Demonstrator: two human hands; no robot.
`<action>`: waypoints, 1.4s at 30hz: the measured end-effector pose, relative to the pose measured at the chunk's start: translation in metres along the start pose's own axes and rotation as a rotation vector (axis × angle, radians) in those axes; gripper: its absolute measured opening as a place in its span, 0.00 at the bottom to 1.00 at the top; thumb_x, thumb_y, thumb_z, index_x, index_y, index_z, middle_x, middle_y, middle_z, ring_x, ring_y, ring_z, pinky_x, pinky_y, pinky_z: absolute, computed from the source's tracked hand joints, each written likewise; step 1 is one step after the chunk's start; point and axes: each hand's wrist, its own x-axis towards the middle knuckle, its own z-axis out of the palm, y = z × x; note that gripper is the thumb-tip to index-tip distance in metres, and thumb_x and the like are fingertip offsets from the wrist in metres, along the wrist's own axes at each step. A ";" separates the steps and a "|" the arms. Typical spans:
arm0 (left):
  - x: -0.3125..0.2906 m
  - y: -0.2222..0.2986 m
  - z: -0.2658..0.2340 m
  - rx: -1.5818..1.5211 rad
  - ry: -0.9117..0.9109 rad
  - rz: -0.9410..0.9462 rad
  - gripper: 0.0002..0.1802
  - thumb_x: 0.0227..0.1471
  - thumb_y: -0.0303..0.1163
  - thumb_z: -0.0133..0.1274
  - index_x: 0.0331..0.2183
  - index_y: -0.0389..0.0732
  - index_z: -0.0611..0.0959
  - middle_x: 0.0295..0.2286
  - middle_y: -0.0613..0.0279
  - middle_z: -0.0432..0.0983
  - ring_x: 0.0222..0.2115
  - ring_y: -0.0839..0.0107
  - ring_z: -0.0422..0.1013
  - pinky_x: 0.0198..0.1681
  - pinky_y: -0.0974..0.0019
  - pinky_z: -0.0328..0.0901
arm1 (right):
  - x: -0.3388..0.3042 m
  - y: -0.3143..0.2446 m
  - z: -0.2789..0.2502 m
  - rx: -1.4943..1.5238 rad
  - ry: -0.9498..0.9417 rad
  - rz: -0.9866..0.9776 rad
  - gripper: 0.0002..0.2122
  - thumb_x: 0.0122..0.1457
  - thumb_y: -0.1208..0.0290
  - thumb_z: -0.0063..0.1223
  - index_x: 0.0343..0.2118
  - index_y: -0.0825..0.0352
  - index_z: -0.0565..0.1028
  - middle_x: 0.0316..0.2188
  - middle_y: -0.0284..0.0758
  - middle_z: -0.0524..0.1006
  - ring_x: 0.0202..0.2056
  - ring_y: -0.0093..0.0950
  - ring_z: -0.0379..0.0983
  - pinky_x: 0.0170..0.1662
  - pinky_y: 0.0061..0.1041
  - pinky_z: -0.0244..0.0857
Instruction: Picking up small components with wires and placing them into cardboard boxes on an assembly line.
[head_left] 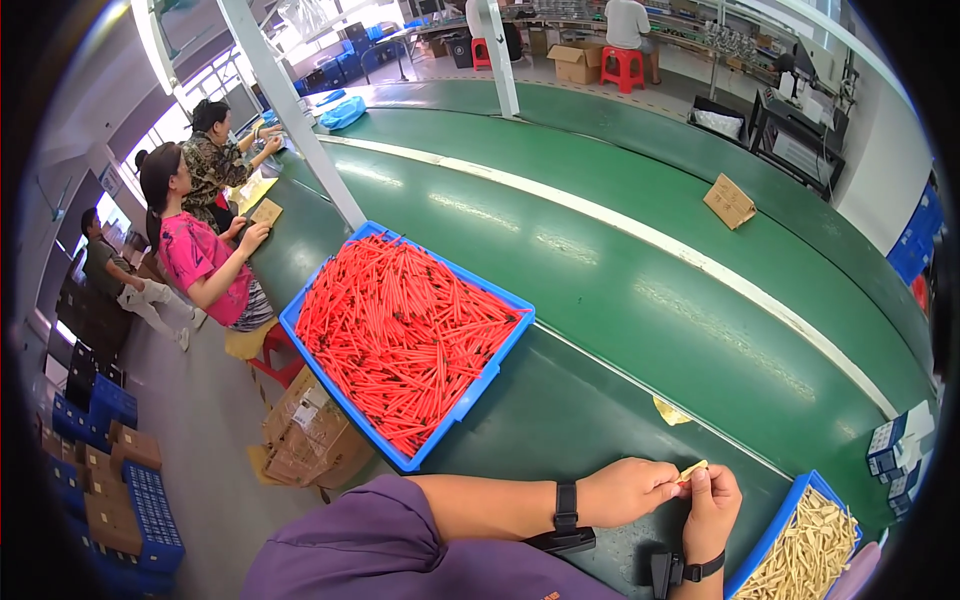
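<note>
My left hand and my right hand meet over the green bench, thumbs and fingertips pinched together. Between them they hold a small pale-yellow strip-like piece, whose exact kind I cannot make out. Just right of my right hand is a blue bin of many similar-looking slim beige pieces. To the left of my hands, a larger blue tray is heaped with thin red sticks with dark ends.
A green conveyor belt runs beyond the bench. A scrap of yellow paper lies by the bench edge, a cardboard piece on the far side. White-and-blue boxes stand at right. Two people sit along the bench at left; a metal post rises there.
</note>
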 end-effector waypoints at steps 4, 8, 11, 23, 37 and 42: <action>-0.003 0.005 -0.004 -0.058 -0.027 -0.058 0.16 0.66 0.38 0.42 0.31 0.36 0.74 0.21 0.60 0.71 0.21 0.66 0.66 0.28 0.60 0.63 | -0.001 0.000 0.003 0.021 -0.001 0.004 0.07 0.64 0.72 0.54 0.33 0.71 0.73 0.27 0.33 0.78 0.27 0.19 0.74 0.33 0.18 0.70; -0.004 0.004 -0.005 -0.068 -0.041 -0.059 0.16 0.66 0.39 0.42 0.31 0.36 0.75 0.21 0.60 0.71 0.21 0.66 0.67 0.28 0.61 0.64 | -0.003 -0.002 0.004 0.007 0.003 -0.008 0.07 0.64 0.72 0.54 0.33 0.71 0.73 0.27 0.34 0.78 0.28 0.19 0.74 0.33 0.18 0.70; -0.001 0.002 -0.002 -0.044 -0.045 -0.001 0.16 0.66 0.40 0.42 0.34 0.37 0.77 0.21 0.61 0.72 0.22 0.69 0.67 0.28 0.63 0.65 | -0.006 -0.011 0.001 -0.066 0.032 -0.019 0.07 0.64 0.73 0.54 0.32 0.72 0.75 0.27 0.34 0.78 0.28 0.20 0.75 0.34 0.19 0.70; -0.001 0.008 -0.001 -0.155 0.022 -0.051 0.12 0.64 0.33 0.46 0.37 0.34 0.81 0.18 0.68 0.70 0.19 0.80 0.65 0.23 0.74 0.62 | -0.001 -0.015 0.007 0.209 -0.054 0.031 0.08 0.62 0.70 0.56 0.35 0.72 0.77 0.29 0.33 0.79 0.31 0.18 0.75 0.36 0.18 0.70; -0.016 0.028 0.016 -0.268 -0.149 0.098 0.11 0.63 0.30 0.47 0.39 0.33 0.80 0.23 0.65 0.74 0.23 0.79 0.68 0.28 0.75 0.64 | -0.048 -0.107 -0.039 -0.682 -0.103 -0.230 0.11 0.60 0.64 0.58 0.29 0.68 0.82 0.23 0.32 0.80 0.27 0.18 0.74 0.32 0.22 0.69; -0.009 0.019 0.011 -0.269 0.083 0.127 0.10 0.62 0.29 0.48 0.41 0.33 0.80 0.26 0.64 0.76 0.25 0.78 0.71 0.30 0.75 0.66 | -0.018 -0.149 -0.180 -0.540 0.550 -0.190 0.11 0.57 0.64 0.61 0.30 0.68 0.82 0.20 0.32 0.79 0.22 0.18 0.74 0.29 0.21 0.69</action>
